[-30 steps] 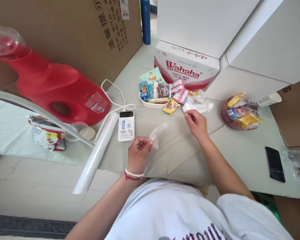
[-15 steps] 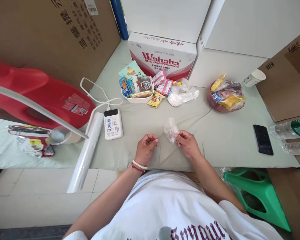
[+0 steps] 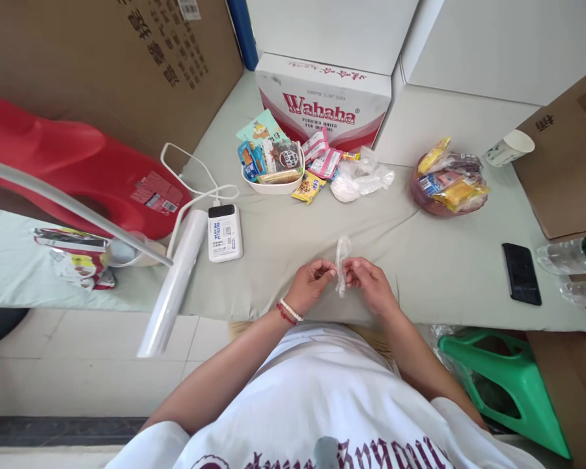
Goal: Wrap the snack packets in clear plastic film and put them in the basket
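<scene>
Hands, two in all, are meeting over the near part of the cloth-covered table (image 3: 273,228), and one crumpled strip of clear plastic (image 3: 342,264) is standing out between them. The right hand (image 3: 369,280) is pinching the strip along its right side. The left hand (image 3: 313,284) is bringing its curled fingertips to the strip's left edge; whether they are gripping it or only touching, I cannot tell. Two bracelets (image 3: 289,311), one white and one red, are circling the left wrist.

Beyond the hands, one heap of clear plastic (image 3: 348,187) is lying beside two pink packets (image 3: 325,163) and one yellow packet (image 3: 308,187). One white bowl (image 3: 278,189) is holding several snack packets, too overlapped to count surely, and one Wahaha box (image 3: 322,81) is standing behind. On the left, one power bank (image 3: 224,236), one roll of clear film (image 3: 173,286) and one red jug (image 3: 78,169) are resting. On the right, one reddish bowl (image 3: 424,198) is holding more packets, one paper cup (image 3: 512,148) is leaning, one phone (image 3: 521,273) is lying flat, and two clear bottles (image 3: 561,255) are lying at the edge.

Half a second ago the right hand alone was holding the strip, spread wider, with the left hand apart; now the left is reaching it, and the strip is showing narrower. The heap, packets and both bowls are keeping their places on the table.
</scene>
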A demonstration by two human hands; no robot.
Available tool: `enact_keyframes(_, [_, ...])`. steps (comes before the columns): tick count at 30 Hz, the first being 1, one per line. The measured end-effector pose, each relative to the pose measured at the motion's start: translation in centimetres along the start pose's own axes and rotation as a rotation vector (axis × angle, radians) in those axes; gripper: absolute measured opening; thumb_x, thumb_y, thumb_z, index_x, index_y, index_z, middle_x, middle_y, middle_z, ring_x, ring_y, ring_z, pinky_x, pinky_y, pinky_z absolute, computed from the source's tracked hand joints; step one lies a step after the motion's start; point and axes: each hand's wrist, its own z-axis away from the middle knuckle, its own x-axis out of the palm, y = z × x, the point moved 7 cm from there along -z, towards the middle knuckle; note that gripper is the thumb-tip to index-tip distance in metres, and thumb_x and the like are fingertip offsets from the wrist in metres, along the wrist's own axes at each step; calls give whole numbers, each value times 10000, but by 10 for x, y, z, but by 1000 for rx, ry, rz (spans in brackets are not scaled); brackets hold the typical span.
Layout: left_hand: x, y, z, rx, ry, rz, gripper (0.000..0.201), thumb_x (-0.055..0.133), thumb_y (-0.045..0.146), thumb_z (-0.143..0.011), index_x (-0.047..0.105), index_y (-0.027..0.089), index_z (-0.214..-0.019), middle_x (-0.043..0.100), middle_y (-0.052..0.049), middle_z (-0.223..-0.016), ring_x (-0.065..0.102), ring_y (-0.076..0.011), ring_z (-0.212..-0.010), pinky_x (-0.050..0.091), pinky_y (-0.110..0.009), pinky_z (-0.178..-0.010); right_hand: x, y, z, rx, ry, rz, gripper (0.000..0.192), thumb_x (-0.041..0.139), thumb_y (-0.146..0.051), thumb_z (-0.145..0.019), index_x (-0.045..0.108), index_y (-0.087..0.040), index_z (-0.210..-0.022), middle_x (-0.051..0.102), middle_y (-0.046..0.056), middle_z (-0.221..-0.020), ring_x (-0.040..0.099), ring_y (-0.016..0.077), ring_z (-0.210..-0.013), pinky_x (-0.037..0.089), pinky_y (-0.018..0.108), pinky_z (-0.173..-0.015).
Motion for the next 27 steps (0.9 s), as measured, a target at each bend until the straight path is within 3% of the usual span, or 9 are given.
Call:
enact_keyframes(4, [4, -4, 2, -12, -27, 53, 240, 707, 407, -792, 643, 178, -823, 618, 11, -764, 540, -137, -730, 438, -279, -737, 4, 4, -9, 35, 30, -40, 340, 764, -533, -787, 684, -218, -887, 638, -8, -755, 542, 141, -660, 460, 277, -636])
enact_keyframes(7, [-16, -3, 2, -27, 18, 129, 208, 684, 377, -791, 605, 186, -778, 604, 12, -768, 525, -126, -714, 434, -268, -710, -7, -1, -10, 31, 50, -17, 310, 746, -508, -796, 670, -212, -851, 585, -30, -685, 483, 124, -607, 412, 268, -608])
enact_keyframes(12, [-48, 11, 3, -79, -10, 157, 311, 751, 457, -787, 592, 190, -800, 658, -32, -942, 607, -162, -869, 503, -274, -755, -35, -9, -1, 38, 20, 107, 282, 740, -476, -812, 682, -201, -829, 552, -35, -673, 452, 119, -630, 374, 260, -624])
enact_keyframes(14, [-38, 14, 3, -122, -65, 119, 377, 747, 542, -807, 622, 195, -883, 666, -44, -971, 635, -195, -931, 529, -294, -763, -36, -12, 1, 26, 16, 143, 271, 734, -469, -829, 701, -202, -855, 569, -31, -695, 454, 120, -641, 366, 259, -625])
enact_keyframes(17, [-1, 15, 1, -117, -230, 28, 450, 809, 575, -754, 676, 181, -925, 696, -59, -972, 651, -223, -976, 535, -319, -824, -25, -17, 2, 6, -30, 147, 272, 720, -474, -854, 718, -204, -894, 622, -15, -745, 500, 130, -675, 391, 263, -649])
enact_keyframes(20, [16, 14, -4, -92, -224, 105, 466, 869, 557, -686, 658, 169, -835, 685, -32, -857, 641, -181, -858, 531, -310, -817, -22, -25, -1, -12, -7, 131, 293, 726, -495, -855, 712, -207, -904, 651, -4, -787, 533, 138, -712, 435, 269, -685])
enact_keyframes(24, [-10, 11, -12, -161, -158, 255, 494, 897, 550, -638, 619, 178, -811, 629, 23, -748, 583, -108, -671, 519, -252, -668, -39, -30, -2, 74, 50, -27, 355, 816, -524, -768, 663, -216, -853, 663, 7, -865, 582, 147, -788, 517, 283, -739])
enact_keyframes(27, [-43, 18, -20, -182, -215, 165, 436, 906, 502, -633, 664, 176, -790, 622, 17, -677, 564, -105, -602, 488, -245, -608, -47, -26, -1, 194, 32, -156, 408, 854, -530, -730, 627, -220, -866, 651, -4, -802, 579, 131, -711, 515, 250, -620])
